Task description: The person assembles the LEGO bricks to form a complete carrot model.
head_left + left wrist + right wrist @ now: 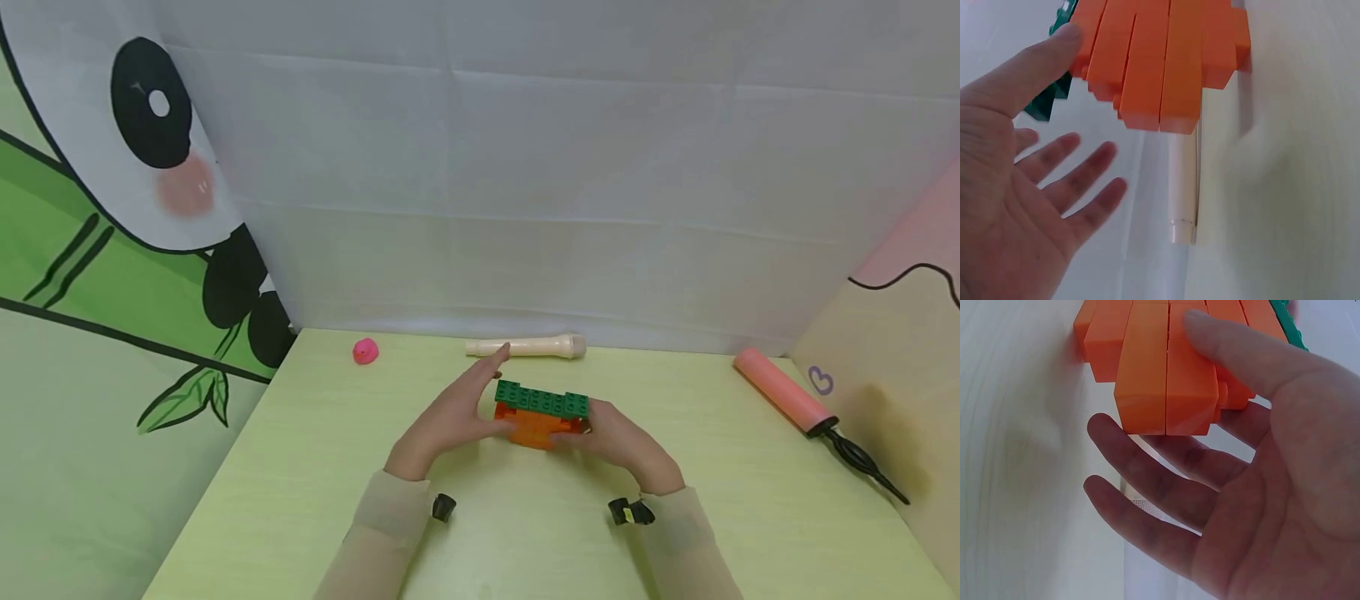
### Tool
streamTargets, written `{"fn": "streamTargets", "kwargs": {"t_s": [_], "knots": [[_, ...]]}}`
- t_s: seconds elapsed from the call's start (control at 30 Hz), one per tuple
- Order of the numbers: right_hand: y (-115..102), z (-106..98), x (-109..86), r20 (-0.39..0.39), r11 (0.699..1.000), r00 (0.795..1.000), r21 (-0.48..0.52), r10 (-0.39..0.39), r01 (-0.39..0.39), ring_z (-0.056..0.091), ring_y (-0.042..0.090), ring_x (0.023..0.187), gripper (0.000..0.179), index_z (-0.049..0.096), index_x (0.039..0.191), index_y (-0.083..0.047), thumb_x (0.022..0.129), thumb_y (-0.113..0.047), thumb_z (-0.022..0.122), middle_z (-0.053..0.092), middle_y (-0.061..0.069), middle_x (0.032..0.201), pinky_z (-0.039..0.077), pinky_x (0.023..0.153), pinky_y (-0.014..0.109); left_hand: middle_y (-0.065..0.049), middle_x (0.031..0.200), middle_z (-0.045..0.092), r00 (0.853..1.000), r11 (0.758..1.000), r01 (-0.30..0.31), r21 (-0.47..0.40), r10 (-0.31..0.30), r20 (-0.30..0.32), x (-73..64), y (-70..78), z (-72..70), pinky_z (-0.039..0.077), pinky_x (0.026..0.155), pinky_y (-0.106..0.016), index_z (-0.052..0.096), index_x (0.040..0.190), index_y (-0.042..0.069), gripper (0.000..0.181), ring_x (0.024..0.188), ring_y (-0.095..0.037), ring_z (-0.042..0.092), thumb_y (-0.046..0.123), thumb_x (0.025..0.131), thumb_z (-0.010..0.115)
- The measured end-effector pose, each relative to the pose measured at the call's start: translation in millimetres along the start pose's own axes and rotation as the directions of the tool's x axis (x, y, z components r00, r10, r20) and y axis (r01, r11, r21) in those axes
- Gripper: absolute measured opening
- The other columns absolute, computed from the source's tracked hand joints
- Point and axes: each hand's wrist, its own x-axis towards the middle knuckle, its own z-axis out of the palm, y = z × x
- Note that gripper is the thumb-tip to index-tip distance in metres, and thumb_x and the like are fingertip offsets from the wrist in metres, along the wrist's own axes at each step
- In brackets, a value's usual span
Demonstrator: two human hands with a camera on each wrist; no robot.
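Note:
An orange toy-brick model (pixel 532 427) stands on the table with a row of green bricks (pixel 542 400) across its top. My left hand (pixel 456 417) is at its left side, the thumb (pixel 1054 50) lying against the bricks near the green edge. The other left fingers are spread out behind, apart from the model in the left wrist view. At the right end my right hand (pixel 618 437) holds the model, thumb (pixel 1210 334) across the orange front face and fingers curled round behind. The right fingertips are partly hidden behind the bricks.
Behind the model a cream microphone-shaped tube (pixel 536 346) lies along the wall. A small pink object (pixel 365 351) sits at the back left. On the right lies a pink hand pump (pixel 783 392) with a black handle, close to the side wall.

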Motion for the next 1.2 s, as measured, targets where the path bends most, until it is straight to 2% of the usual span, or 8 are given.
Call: {"fn": "streamTargets", "kwargs": {"t_s": [0.03, 0.13, 0.3, 0.53, 0.67, 0.83, 1.0, 1.2], "knots": [[0.3, -0.5, -0.1, 0.005, 1.000, 1.000, 0.006, 0.012, -0.012, 0.060, 0.019, 0.100, 0.053, 0.064, 0.137, -0.012, 0.092, -0.033, 0.082, 0.069, 0.000, 0.123, 0.053, 0.092, 0.043, 0.011, 0.166, 0.032, 0.998, 0.998, 0.053, -0.046, -0.052, 0.025, -1.3, -2.5, -1.7, 0.039, 0.115, -0.047, 0.013, 0.168, 0.037, 0.110, 0.143, -0.018, 0.045, 0.032, 0.087, 0.088], [2.0, -3.5, -1.5, 0.019, 0.999, 0.999, 0.027, 0.038, -0.038, 0.063, 0.019, 0.095, 0.055, 0.063, 0.136, -0.011, 0.091, -0.033, 0.084, 0.069, 0.001, 0.120, 0.055, 0.083, 0.038, 0.006, 0.161, 0.041, 0.988, 0.986, 0.132, -0.102, -0.123, 0.089, -4.1, -10.1, -3.3, 0.044, 0.110, -0.048, 0.024, 0.167, 0.029, 0.102, 0.136, -0.020, 0.051, 0.030, 0.087, 0.088], [5.1, -11.3, -5.2, 0.033, 0.998, 0.998, 0.030, 0.046, -0.047, 0.069, 0.023, 0.096, 0.057, 0.058, 0.135, -0.009, 0.089, -0.027, 0.086, 0.067, 0.004, 0.118, 0.058, 0.082, 0.037, -0.002, 0.137, 0.061, 0.977, 0.982, 0.169, -0.090, -0.155, 0.143, -5.9, -16.6, -0.9, 0.050, 0.101, -0.046, 0.058, 0.143, 0.015, 0.061, 0.120, -0.026, 0.061, 0.028, 0.090, 0.085], [13.2, -19.7, -9.1, 0.019, 1.000, 1.000, 0.012, -0.003, 0.003, 0.071, 0.027, 0.095, 0.039, 0.055, 0.109, -0.002, 0.091, -0.021, 0.084, 0.068, 0.005, 0.101, 0.060, 0.078, 0.035, 0.003, 0.113, 0.069, 0.975, 0.982, 0.175, -0.070, -0.163, 0.152, -5.6, -21.9, 3.4, 0.055, 0.090, -0.035, 0.068, 0.118, 0.013, 0.027, 0.101, -0.015, 0.067, 0.022, 0.095, 0.079], [15.4, -21.8, -9.0, 0.010, 1.000, 1.000, 0.012, -0.025, 0.025, 0.070, 0.027, 0.094, 0.036, 0.052, 0.100, 0.000, 0.092, -0.018, 0.083, 0.068, 0.008, 0.100, 0.059, 0.079, 0.037, 0.004, 0.107, 0.070, 0.981, 0.988, 0.146, -0.050, -0.138, 0.138, -3.7, -23.7, 5.3, 0.056, 0.085, -0.032, 0.070, 0.113, 0.013, 0.021, 0.094, -0.011, 0.066, 0.019, 0.095, 0.079], [16.0, -22.3, -7.3, -0.006, 0.999, 0.999, 0.037, -0.039, 0.040, 0.068, 0.027, 0.097, 0.026, 0.063, 0.111, -0.003, 0.095, -0.016, 0.079, 0.069, 0.006, 0.104, 0.057, 0.083, 0.039, 0.004, 0.107, 0.070, 0.981, 0.988, 0.150, -0.027, -0.145, 0.129, -1.8, -24.7, 7.2, 0.056, 0.085, -0.031, 0.070, 0.117, 0.010, 0.022, 0.093, -0.012, 0.065, 0.018, 0.097, 0.077], [14.8, -23.0, -6.8, -0.021, 0.998, 0.999, 0.031, -0.048, 0.048, 0.069, 0.027, 0.099, 0.020, 0.065, 0.113, -0.003, 0.099, -0.015, 0.074, 0.069, 0.005, 0.107, 0.057, 0.087, 0.039, 0.003, 0.110, 0.071, 0.978, 0.984, 0.176, -0.037, -0.171, 0.121, -0.5, -24.8, 8.9, 0.056, 0.088, -0.032, 0.070, 0.123, 0.007, 0.026, 0.096, -0.012, 0.066, 0.020, 0.101, 0.072], [13.4, -23.3, -6.7, -0.042, 0.999, 0.998, 0.006, -0.039, 0.040, 0.067, 0.024, 0.099, 0.026, 0.067, 0.121, 0.000, 0.101, -0.017, 0.071, 0.070, 0.003, 0.107, 0.057, 0.089, 0.038, 0.000, 0.114, 0.072, 0.975, 0.977, 0.197, -0.083, -0.187, 0.118, 1.3, -24.1, 11.2, 0.057, 0.089, -0.032, 0.069, 0.129, 0.005, 0.032, 0.098, -0.013, 0.067, 0.025, 0.104, 0.069]]}}
